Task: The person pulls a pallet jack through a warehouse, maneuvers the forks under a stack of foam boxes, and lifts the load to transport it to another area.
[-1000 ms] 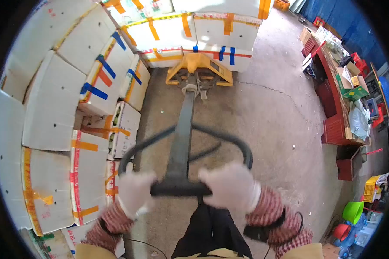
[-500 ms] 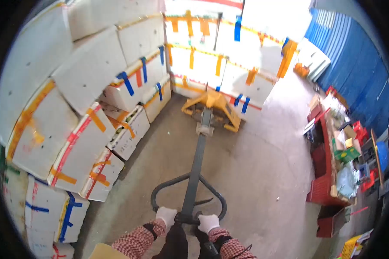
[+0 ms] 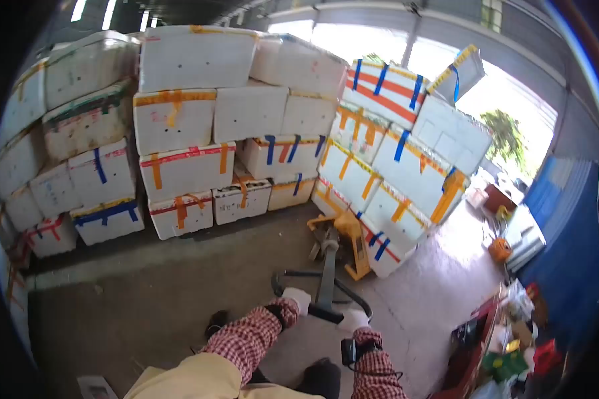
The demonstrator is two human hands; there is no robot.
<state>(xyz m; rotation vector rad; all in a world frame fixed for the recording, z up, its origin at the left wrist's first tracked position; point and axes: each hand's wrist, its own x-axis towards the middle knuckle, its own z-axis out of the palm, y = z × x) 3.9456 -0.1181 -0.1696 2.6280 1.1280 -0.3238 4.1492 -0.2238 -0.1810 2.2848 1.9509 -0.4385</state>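
A white glove covers my left hand, which is closed around the left side of the black loop handle of a pallet jack. My right hand, gloved in white too, grips the right side of the same handle. The grey tiller leans from the handle down to the jack's yellow body. Right behind that body rises a stack of taped white foam boxes; the forks are hidden from view. Checkered sleeves cover both my arms.
More white foam boxes form a high wall at the left and back. On the right, a cluttered reddish desk stands near a blue corrugated wall. An orange object and white panels lie farther back.
My view has tilted up and swung left, showing more of the box wall. The handle and both hands now appear higher and farther right. Both hands keep their grip.
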